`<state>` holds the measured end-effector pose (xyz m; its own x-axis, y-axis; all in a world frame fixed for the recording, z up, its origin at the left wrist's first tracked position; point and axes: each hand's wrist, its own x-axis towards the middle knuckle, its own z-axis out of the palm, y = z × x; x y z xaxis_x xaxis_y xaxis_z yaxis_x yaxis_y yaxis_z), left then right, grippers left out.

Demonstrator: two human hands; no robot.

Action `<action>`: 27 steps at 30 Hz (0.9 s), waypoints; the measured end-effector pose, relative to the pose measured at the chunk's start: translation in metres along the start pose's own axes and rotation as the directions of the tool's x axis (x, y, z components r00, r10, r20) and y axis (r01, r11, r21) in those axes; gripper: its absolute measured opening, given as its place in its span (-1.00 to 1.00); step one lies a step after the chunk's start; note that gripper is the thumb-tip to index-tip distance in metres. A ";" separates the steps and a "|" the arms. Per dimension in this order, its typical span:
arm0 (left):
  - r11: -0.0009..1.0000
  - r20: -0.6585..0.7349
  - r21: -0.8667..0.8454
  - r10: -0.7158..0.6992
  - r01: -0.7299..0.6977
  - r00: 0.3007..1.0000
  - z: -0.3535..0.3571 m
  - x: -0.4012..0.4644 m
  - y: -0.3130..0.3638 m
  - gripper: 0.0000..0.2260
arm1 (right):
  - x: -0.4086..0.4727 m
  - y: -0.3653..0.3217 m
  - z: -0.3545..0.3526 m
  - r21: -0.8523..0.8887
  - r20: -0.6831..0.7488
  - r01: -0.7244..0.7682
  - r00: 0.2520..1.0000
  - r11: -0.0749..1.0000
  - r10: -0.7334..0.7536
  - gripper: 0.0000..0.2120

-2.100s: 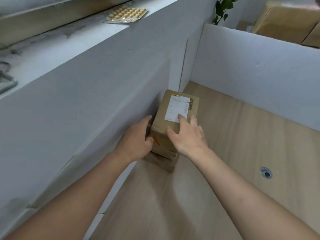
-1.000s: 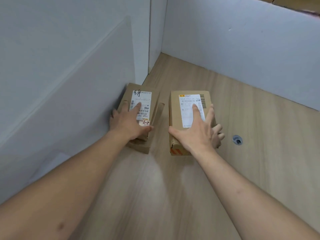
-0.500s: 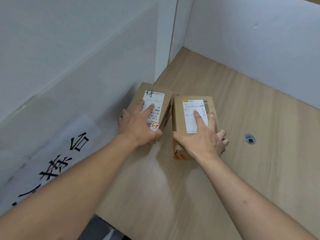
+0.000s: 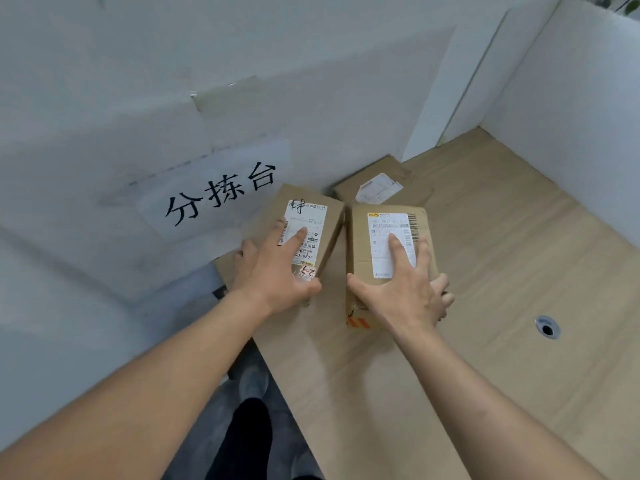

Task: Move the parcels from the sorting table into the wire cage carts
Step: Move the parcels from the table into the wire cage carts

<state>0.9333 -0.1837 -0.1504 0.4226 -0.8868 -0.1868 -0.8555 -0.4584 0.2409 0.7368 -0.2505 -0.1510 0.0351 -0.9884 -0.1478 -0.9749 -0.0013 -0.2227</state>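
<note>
The left hand point(image 4: 277, 271) grips the left box point(image 4: 304, 230), fingers curled round its sides; the right hand point(image 4: 405, 289) likewise grips the right box point(image 4: 388, 251). Both boxes sit side by side over the desk point(image 4: 502, 271), a third box point(image 4: 377, 185) lying just beyond them.

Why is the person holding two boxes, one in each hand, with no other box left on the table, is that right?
Not quite. Each hand does hold a box: left hand and right hand. But the head view shows a third parcel lying on the table behind them.
</note>
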 end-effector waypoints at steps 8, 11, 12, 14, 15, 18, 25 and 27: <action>0.977 -0.009 -0.022 -0.214 0.214 0.977 0.021 -0.098 -0.061 -0.09 | -0.065 -0.023 0.024 -0.056 0.097 0.214 0.973 0.975 -0.208 0.02; 0.957 -0.026 -0.041 -0.289 0.288 0.957 0.027 -0.128 -0.082 -0.09 | -0.093 -0.036 0.034 -0.071 0.111 0.286 0.954 0.956 -0.277 0.01; 0.949 -0.030 -0.050 -0.314 0.313 0.949 0.029 -0.139 -0.090 -0.08 | -0.102 -0.040 0.037 -0.073 0.115 0.305 0.948 0.950 -0.295 0.02; 0.938 -0.027 -0.055 -0.345 0.343 0.938 0.033 -0.161 -0.106 -0.07 | -0.121 -0.047 0.044 -0.080 0.129 0.347 0.933 0.935 -0.335 0.02; 0.935 -0.026 -0.050 -0.352 0.350 0.936 0.036 -0.173 -0.114 -0.07 | -0.131 -0.050 0.048 -0.087 0.140 0.372 0.923 0.924 -0.358 0.03; 0.922 -0.034 -0.042 -0.386 0.384 0.922 0.048 -0.213 -0.139 -0.07 | -0.163 -0.055 0.061 -0.103 0.166 0.440 0.892 0.892 -0.420 0.04; 0.847 -0.061 -0.122 -0.527 0.518 0.848 0.074 -0.321 -0.182 -0.12 | -0.257 -0.064 0.089 -0.138 0.233 0.578 0.808 0.804 -0.540 0.05; 0.820 -0.059 -0.151 -0.565 0.552 0.823 0.079 -0.355 -0.192 -0.12 | -0.286 -0.066 0.094 -0.147 0.240 0.615 0.782 0.775 -0.575 0.05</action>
<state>0.9237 0.2242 -0.2056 0.8485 -0.4747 -0.2340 -0.4234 -0.8741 0.2379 0.8120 0.0467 -0.1844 0.6412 -0.7355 -0.2190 -0.7658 -0.6313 -0.1222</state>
